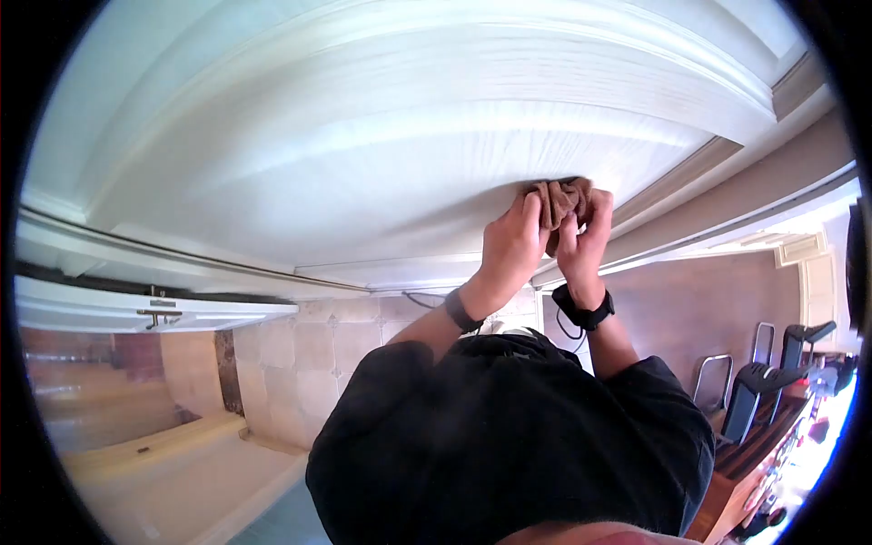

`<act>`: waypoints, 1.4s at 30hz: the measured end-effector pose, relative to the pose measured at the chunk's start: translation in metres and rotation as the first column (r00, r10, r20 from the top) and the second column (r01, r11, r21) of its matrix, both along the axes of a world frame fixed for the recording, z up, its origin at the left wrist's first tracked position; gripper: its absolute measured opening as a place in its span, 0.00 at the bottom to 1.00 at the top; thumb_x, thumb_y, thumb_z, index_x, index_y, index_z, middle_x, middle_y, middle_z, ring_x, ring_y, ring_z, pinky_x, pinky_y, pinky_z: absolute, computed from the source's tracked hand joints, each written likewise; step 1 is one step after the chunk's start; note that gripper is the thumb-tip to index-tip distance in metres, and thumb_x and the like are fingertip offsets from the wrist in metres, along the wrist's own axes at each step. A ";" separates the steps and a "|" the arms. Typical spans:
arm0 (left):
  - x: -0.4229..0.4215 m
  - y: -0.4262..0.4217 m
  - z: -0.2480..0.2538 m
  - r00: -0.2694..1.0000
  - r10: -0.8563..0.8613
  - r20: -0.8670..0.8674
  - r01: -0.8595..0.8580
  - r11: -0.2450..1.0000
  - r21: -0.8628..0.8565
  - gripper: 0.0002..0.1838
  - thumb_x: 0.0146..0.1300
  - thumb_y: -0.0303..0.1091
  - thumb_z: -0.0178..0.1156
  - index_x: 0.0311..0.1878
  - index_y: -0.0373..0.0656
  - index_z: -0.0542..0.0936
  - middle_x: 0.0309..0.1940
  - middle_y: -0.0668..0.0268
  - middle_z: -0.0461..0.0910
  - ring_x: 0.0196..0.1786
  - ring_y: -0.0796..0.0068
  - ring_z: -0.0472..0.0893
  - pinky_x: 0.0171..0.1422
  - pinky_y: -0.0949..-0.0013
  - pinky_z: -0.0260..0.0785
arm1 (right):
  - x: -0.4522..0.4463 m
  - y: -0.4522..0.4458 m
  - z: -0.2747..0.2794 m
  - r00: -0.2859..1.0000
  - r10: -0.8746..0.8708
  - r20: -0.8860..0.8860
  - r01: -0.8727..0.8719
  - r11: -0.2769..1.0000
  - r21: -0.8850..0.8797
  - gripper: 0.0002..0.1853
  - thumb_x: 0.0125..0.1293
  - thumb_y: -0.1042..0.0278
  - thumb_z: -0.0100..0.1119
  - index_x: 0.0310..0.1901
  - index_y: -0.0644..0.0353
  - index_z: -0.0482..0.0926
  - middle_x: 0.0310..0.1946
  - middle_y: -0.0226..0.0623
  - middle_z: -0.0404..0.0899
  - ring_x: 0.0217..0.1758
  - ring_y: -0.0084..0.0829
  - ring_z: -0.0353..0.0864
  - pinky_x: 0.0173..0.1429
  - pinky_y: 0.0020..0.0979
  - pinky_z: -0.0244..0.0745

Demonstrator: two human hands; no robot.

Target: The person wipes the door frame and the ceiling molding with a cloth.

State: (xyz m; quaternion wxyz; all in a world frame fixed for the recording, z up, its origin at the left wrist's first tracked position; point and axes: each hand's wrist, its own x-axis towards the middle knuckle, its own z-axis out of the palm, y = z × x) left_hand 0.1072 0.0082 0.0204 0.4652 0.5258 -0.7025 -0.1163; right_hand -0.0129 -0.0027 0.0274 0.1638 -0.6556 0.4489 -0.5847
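A bunched brown cloth point(559, 202) is pressed against the white panelled door point(363, 182). My left hand point(511, 245) grips the cloth's left side with bent fingers. On its right side, my right hand point(586, 241) pinches the folds between thumb and fingers. Both hands are close together, near the right edge of the door panel. A dark band circles my left wrist, and a black watch point(584, 309) is on my right.
At the left, another white door with a metal handle point(160, 318) stands open. Pale tiles point(291, 359) cover the floor below. Dark chairs point(758, 391) stand beside a cluttered wooden table point(749, 472) at the lower right.
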 end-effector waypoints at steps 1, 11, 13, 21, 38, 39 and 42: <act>0.000 0.000 -0.010 1.000 -0.023 0.011 0.023 0.999 0.045 0.15 0.59 0.30 0.60 0.46 0.37 0.68 0.35 0.51 0.75 0.31 0.46 0.79 0.31 0.52 0.73 | 0.001 0.002 -0.007 1.000 -0.009 -0.004 0.009 1.000 0.027 0.15 0.61 0.80 0.50 0.50 0.65 0.69 0.40 0.37 0.67 0.38 0.28 0.66 0.43 0.28 0.65; 0.026 0.020 -0.088 0.998 0.067 -0.008 -0.057 0.905 0.421 0.13 0.66 0.38 0.56 0.47 0.43 0.67 0.33 0.49 0.79 0.35 0.42 0.79 0.34 0.47 0.70 | 0.021 0.018 -0.074 0.993 0.095 -0.075 -0.068 0.950 0.304 0.20 0.57 0.80 0.57 0.53 0.61 0.72 0.40 0.41 0.71 0.35 0.34 0.76 0.41 0.32 0.75; 0.024 0.021 -0.089 0.995 0.093 0.025 -0.094 0.875 0.475 0.13 0.68 0.40 0.54 0.47 0.42 0.68 0.33 0.49 0.80 0.35 0.43 0.79 0.34 0.48 0.70 | 0.015 0.015 -0.087 0.988 0.155 -0.024 -0.135 0.921 0.365 0.18 0.60 0.80 0.57 0.53 0.62 0.73 0.39 0.40 0.71 0.36 0.31 0.74 0.42 0.31 0.73; -0.054 0.024 -0.002 0.960 0.000 -0.280 0.077 0.961 0.264 0.28 0.61 0.32 0.65 0.61 0.30 0.67 0.45 0.48 0.82 0.47 0.59 0.84 0.51 0.63 0.75 | -0.065 0.020 -0.018 0.993 0.106 0.048 -0.105 0.994 -0.016 0.17 0.53 0.77 0.66 0.44 0.63 0.75 0.39 0.40 0.74 0.36 0.35 0.76 0.39 0.32 0.74; -0.279 0.015 0.010 0.948 0.002 -0.319 0.011 0.999 0.037 0.20 0.63 0.34 0.63 0.56 0.39 0.73 0.38 0.51 0.80 0.39 0.47 0.82 0.41 0.59 0.74 | -0.275 0.014 -0.014 0.994 0.028 0.105 -0.009 0.985 -0.175 0.23 0.43 0.82 0.70 0.45 0.60 0.78 0.40 0.39 0.72 0.41 0.35 0.75 0.42 0.31 0.75; -0.276 0.016 -0.003 0.956 0.007 -0.295 0.017 0.997 0.081 0.20 0.63 0.34 0.62 0.56 0.39 0.72 0.38 0.51 0.80 0.39 0.47 0.82 0.42 0.59 0.74 | -0.275 0.013 -0.028 0.992 0.043 0.122 -0.023 0.987 -0.157 0.23 0.43 0.83 0.70 0.44 0.59 0.79 0.39 0.38 0.72 0.41 0.36 0.75 0.43 0.32 0.75; -0.276 0.022 -0.015 0.970 0.032 -0.241 0.007 0.987 0.160 0.20 0.64 0.33 0.61 0.58 0.39 0.71 0.39 0.50 0.80 0.40 0.46 0.82 0.43 0.59 0.74 | -0.281 0.014 -0.051 0.997 0.065 0.044 -0.058 0.986 -0.157 0.17 0.51 0.83 0.67 0.45 0.64 0.77 0.44 0.41 0.72 0.36 0.26 0.75 0.32 0.22 0.72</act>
